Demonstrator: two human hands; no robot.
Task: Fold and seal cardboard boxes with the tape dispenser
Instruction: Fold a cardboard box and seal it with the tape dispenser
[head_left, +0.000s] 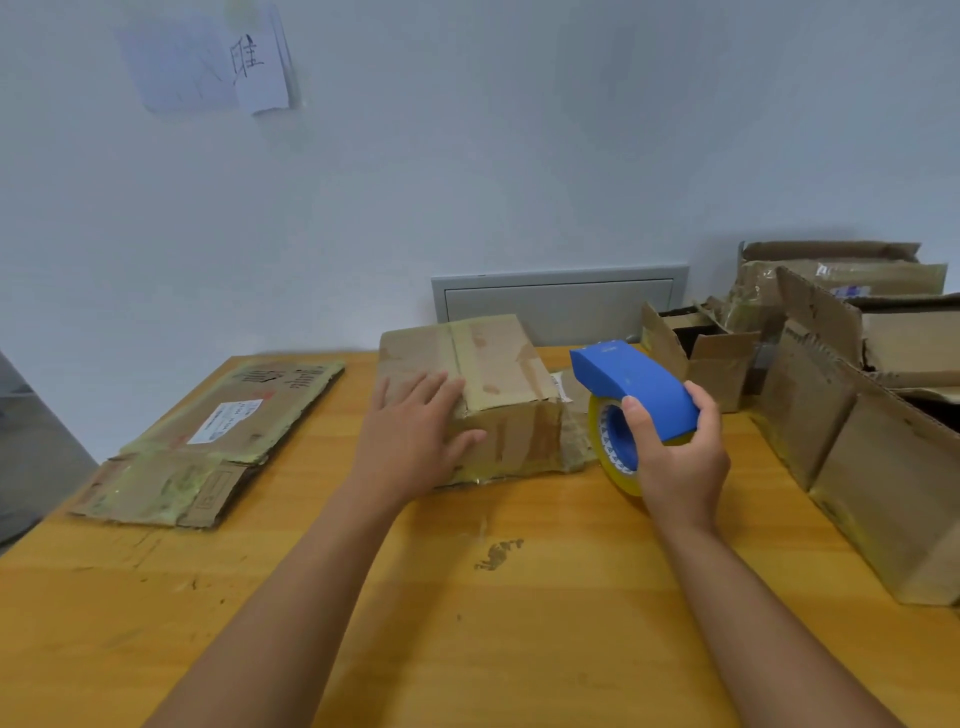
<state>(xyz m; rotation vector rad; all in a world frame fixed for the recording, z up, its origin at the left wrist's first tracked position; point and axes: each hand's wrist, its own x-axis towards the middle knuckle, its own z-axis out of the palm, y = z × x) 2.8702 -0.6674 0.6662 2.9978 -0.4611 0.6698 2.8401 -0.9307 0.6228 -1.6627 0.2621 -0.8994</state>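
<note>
We see the left hand (415, 431) lying flat with straight fingers on the closed cardboard box (483, 395) at the table (467, 597) centre, hiding its near left corner. The right hand (675, 457) grips the blue tape dispenser (631, 387) just right of the box, covering part of the yellow roll. At far right, open boxes (857, 415) are cut off by the edge.

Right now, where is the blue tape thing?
In the head view, the tape dispenser is right of centre, gripped in the right hand, just right of the closed box that the left hand rests on.
</note>
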